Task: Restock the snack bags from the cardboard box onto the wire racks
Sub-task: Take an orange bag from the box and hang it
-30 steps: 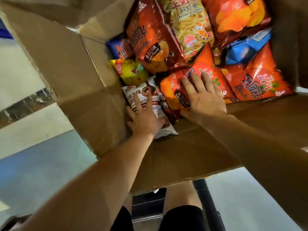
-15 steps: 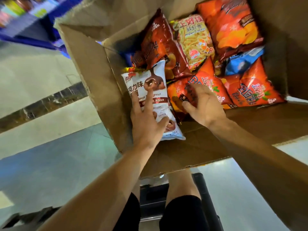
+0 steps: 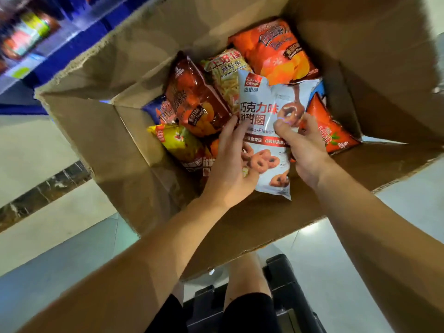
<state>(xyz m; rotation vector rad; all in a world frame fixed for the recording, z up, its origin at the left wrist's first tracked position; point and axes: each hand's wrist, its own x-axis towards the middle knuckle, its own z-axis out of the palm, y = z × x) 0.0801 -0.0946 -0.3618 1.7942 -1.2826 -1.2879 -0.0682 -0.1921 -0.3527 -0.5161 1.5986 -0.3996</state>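
An open cardboard box (image 3: 125,150) holds several snack bags. Above them is a white chocolate-doughnut snack bag (image 3: 269,106), lifted and held by both hands. My left hand (image 3: 228,169) grips its left edge near the bottom. My right hand (image 3: 302,150) pinches its right side at the middle. Under it lie a dark red chip bag (image 3: 194,97), a prawn cracker bag (image 3: 225,75), an orange chip bag (image 3: 271,49), a yellow bag (image 3: 177,140) and another orange bag (image 3: 331,131) at the right.
The box flaps (image 3: 374,56) stand open on all sides. A blurred shelf with coloured goods (image 3: 26,37) runs along the top left. Pale floor tiles (image 3: 48,248) lie below, and a black stool or crate (image 3: 283,296) sits under the box by my legs.
The white doughnut bag has moved up and right out of the box's left side. My right hand left the orange bag and took hold of the white bag.
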